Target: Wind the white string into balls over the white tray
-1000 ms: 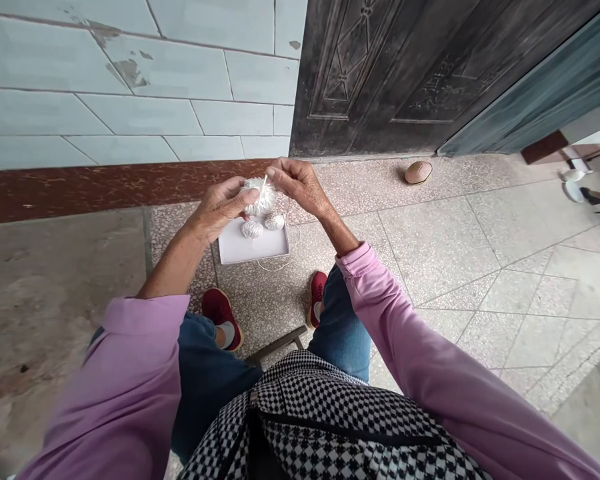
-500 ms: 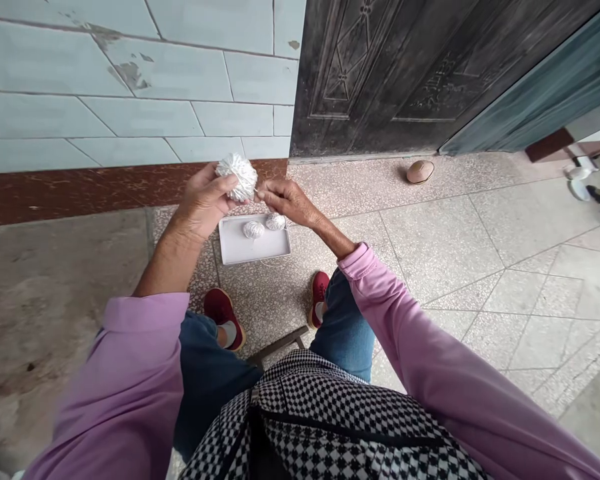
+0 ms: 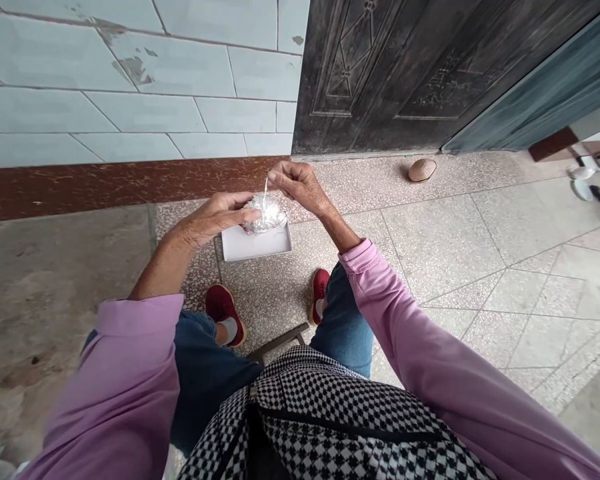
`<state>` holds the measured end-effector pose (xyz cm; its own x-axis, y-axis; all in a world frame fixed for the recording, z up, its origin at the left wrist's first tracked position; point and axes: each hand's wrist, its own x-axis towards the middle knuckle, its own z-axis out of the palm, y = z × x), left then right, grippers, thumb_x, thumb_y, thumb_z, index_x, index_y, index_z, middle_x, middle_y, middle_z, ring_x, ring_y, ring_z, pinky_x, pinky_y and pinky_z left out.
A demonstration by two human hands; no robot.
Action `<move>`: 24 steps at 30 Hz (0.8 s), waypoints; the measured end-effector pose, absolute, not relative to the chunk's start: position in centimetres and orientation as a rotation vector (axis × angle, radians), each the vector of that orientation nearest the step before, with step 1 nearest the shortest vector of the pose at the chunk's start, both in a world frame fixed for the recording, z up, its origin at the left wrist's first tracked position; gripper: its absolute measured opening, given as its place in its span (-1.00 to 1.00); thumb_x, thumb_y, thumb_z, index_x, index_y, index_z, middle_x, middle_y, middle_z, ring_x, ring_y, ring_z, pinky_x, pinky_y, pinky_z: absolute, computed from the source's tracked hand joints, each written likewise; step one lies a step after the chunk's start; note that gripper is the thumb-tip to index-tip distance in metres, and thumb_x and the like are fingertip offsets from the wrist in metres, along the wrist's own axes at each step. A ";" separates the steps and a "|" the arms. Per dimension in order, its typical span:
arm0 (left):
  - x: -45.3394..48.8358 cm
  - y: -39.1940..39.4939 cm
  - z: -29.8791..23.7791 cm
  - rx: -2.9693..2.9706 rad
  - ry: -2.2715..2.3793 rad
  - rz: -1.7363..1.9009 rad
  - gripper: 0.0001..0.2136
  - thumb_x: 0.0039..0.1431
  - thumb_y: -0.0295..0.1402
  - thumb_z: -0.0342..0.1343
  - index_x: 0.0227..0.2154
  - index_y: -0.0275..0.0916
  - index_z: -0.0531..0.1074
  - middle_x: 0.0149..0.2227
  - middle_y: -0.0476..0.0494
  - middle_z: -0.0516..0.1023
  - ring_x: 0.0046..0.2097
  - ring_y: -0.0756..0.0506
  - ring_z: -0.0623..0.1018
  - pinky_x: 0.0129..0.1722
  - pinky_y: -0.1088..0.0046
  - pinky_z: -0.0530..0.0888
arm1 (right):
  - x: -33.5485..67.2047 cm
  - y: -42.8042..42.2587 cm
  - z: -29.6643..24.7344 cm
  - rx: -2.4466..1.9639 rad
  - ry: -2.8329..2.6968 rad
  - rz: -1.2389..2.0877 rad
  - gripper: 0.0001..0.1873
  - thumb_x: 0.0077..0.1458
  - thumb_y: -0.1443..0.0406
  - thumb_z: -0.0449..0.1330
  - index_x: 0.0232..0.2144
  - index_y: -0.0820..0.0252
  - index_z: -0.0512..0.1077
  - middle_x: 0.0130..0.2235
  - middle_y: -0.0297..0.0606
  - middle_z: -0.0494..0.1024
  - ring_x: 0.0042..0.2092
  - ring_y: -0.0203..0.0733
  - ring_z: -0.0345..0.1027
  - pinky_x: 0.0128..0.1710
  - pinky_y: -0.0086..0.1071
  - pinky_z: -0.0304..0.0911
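Note:
A white ball of yarn [image 3: 266,215] is held in my left hand [image 3: 219,217], whose fingers and thumb wrap round its left side. From the ball a short length of white yarn [image 3: 265,192] rises to my right hand [image 3: 299,185]. That hand pinches the strand between thumb and fingertips, above and to the right of the ball. Below on the floor lies a shallow white tray [image 3: 255,248]. The held ball and my left hand cover the tray's upper part, hiding the smaller yarn balls there.
Behind the tray stands a tiled wall [image 3: 180,113] with a dark red skirting, then a dark carved door [image 3: 370,80]. A round pinkish object [image 3: 423,170] sits on the floor by the door. My red shoes [image 3: 223,310] flank the space below the tray.
My left hand has brought the yarn ball down and right, over the tray. My right hand has risen slightly, drawing the strand up from the ball.

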<state>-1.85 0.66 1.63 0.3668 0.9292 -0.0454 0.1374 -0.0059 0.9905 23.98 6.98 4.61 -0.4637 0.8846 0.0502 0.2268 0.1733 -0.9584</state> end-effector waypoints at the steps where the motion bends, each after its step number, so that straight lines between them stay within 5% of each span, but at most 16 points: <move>1: -1.7 0.7 1.7 1.405 0.989 0.817 -0.51 0.23 0.06 0.74 -0.05 -0.24 0.83 -0.08 -0.31 0.86 -0.11 -0.25 0.77 -0.14 0.27 0.71 | 23.8 7.1 4.2 -1.054 -1.821 1.323 -0.32 0.77 -0.14 0.51 -0.33 0.01 0.39 -0.48 -0.46 0.22 -0.31 -0.17 0.14 -0.30 -0.29 0.18; 6: -1.7 2.1 1.7 1.183 0.929 1.045 -0.30 0.03 0.11 0.85 0.03 -0.22 0.73 0.00 -0.37 0.84 -0.03 -0.28 0.78 -0.09 0.24 0.76 | 22.3 7.1 1.4 -1.012 -1.959 1.310 -0.36 0.90 0.08 0.36 -0.35 0.07 0.37 -0.42 -0.42 0.34 -0.26 -0.20 0.24 -0.20 -0.33 0.21; 11: -2.4 3.3 1.1 1.151 1.092 1.252 -0.18 -0.06 0.11 0.86 0.14 -0.10 0.59 0.05 -0.30 0.81 0.13 -0.37 0.76 0.06 0.05 0.81 | 21.8 5.7 -0.1 -0.829 -2.214 1.291 -0.59 0.89 0.31 0.26 -0.19 0.20 0.55 -0.36 -0.40 0.48 -0.24 -0.21 0.35 -0.11 -0.34 0.23; 19: -2.4 2.4 1.8 1.392 1.361 1.081 -0.44 -0.11 -0.09 0.67 -0.01 -0.15 0.78 -0.02 -0.22 0.88 0.03 -0.35 0.75 0.11 0.07 0.72 | 23.9 5.5 2.3 -0.710 -2.101 1.472 -0.27 0.86 -0.30 0.29 -0.18 0.15 0.54 -0.43 -0.45 0.37 -0.34 -0.24 0.16 -0.30 -0.34 0.11; 24: -2.3 1.3 2.7 1.361 1.211 0.800 -0.48 0.10 0.10 0.66 -0.05 -0.18 0.81 -0.11 -0.25 0.83 -0.02 -0.36 0.75 -0.03 0.11 0.72 | 25.7 6.7 4.7 -0.982 -1.956 1.368 -0.34 0.79 -0.26 0.43 -0.24 0.05 0.53 -0.48 -0.44 0.25 -0.31 -0.15 0.15 -0.28 -0.23 0.15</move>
